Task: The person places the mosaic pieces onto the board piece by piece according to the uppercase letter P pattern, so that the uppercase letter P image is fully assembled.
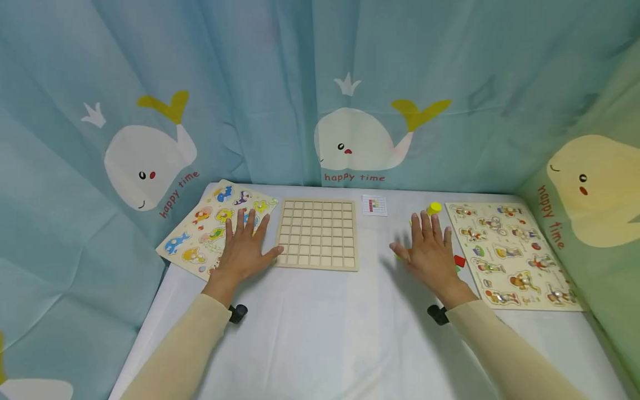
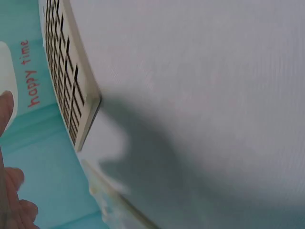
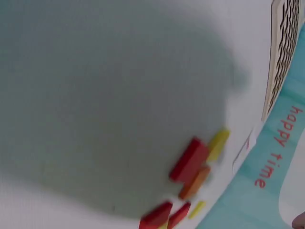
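Note:
My left hand (image 1: 243, 253) hovers with spread, straight fingers over the right part of a wooden sea-animal puzzle board (image 1: 187, 228), its thumb beside the left edge of a wooden grid board (image 1: 356, 236). Nothing is in it. My right hand (image 1: 430, 258), also empty with fingers extended, is held above a group of coloured blocks and hides most of them in the head view. The right wrist view shows a red block (image 3: 189, 160), an orange block (image 3: 194, 183) and a yellow block (image 3: 218, 144) lying together, with more red and yellow pieces below.
A small card with a coloured grid pattern (image 1: 374, 205) lies right of the grid board. Behind the right hand stands a yellow cylinder (image 1: 434, 208). At the right lies a puzzle board with figures (image 1: 515, 255). Whale-print curtains (image 1: 280, 111) enclose the white-covered table (image 1: 320, 333).

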Motion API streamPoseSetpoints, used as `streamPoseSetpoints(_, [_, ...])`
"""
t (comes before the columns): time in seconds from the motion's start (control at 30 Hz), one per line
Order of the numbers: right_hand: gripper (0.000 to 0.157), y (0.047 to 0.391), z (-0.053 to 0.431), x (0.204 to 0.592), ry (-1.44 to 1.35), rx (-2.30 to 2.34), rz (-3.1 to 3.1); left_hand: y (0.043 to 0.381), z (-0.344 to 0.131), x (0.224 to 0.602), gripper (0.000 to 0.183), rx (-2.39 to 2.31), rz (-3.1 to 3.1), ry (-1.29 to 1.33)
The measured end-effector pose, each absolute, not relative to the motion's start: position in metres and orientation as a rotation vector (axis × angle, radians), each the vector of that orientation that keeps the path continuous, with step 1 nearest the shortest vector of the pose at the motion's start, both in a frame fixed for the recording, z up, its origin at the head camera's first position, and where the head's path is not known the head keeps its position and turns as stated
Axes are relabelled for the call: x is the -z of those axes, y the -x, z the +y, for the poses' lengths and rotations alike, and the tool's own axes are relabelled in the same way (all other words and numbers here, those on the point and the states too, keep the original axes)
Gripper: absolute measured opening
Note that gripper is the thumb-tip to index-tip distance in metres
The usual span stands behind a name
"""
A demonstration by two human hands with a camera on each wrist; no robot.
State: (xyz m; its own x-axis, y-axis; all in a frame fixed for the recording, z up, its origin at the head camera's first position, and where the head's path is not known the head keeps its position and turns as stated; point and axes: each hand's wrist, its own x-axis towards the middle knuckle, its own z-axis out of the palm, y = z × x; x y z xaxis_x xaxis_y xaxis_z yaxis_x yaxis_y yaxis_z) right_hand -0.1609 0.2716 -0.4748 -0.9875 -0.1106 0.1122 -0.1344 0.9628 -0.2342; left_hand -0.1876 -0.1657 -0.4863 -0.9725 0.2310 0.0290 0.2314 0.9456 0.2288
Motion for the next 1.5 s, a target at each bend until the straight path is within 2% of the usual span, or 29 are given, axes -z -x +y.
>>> streamPoseSetpoints(0.3, [0.091,0.165,0.231,0.495,-0.306,-0.377,-3.123,0.18,-0.15,0.505,0.096,0.486,-3.173,0.467])
streamPoseSetpoints(0.47, [0.088,0.163,0.198,0.506,-0.502,-0.382,-3.203,0.178,-0.139,0.513,0.1,0.609,-3.27,0.502])
streamPoseSetpoints(0.67, [0.084,0.155,0.18,0.512,-0.706,-0.335,-3.32,0.172,-0.134,0.519,0.097,0.542,-3.375,0.555])
streamPoseSetpoints(0.87, [0.086,0.139,0.181,0.512,-0.748,-0.291,-3.32,0.153,-0.138,0.522,0.091,0.489,-3.363,0.626])
streamPoseSetpoints(1.27, [0.084,0.077,0.202,0.508,-0.784,-0.23,-3.182,0.109,-0.129,0.526,0.086,0.542,-3.275,0.774])
streamPoseSetpoints(1.5, [0.081,0.069,0.22,0.51,-0.741,-0.253,-3.079,0.104,-0.111,0.528,0.086,0.549,-3.22,0.8])
